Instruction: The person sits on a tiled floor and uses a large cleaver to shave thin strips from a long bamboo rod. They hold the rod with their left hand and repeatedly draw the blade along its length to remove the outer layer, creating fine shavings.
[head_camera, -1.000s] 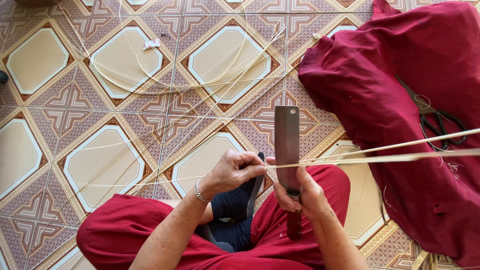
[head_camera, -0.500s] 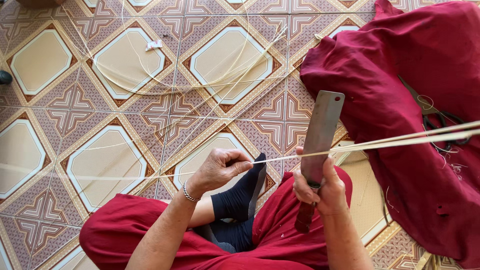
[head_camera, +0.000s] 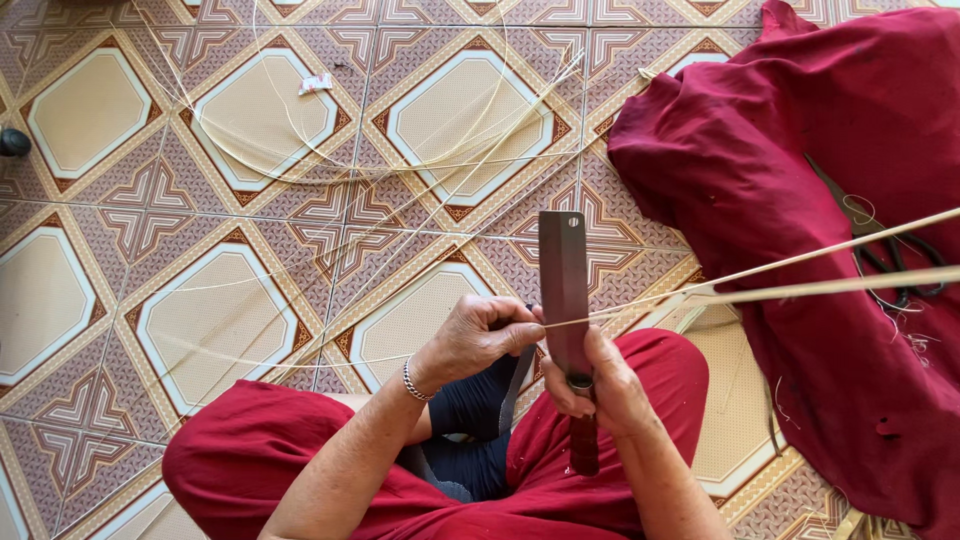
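Both hands grip — left hand (head_camera: 478, 338) strip (head_camera: 800, 292), right hand (head_camera: 600, 385) cleaver (head_camera: 565, 290) — seemingly above patterned floor tiles (head_camera: 240, 300).

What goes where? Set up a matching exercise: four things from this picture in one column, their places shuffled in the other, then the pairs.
Things
1. cleaver
2. scissors
3. bracelet
4. scrap of white paper

Places
A. on the wrist of the left hand
B. lying on the dark red cloth at the right
C. on the patterned floor tiles, far from the person
D. held blade up in the right hand, against the thin cane strip

Pairs: 1-D, 2-B, 3-A, 4-C
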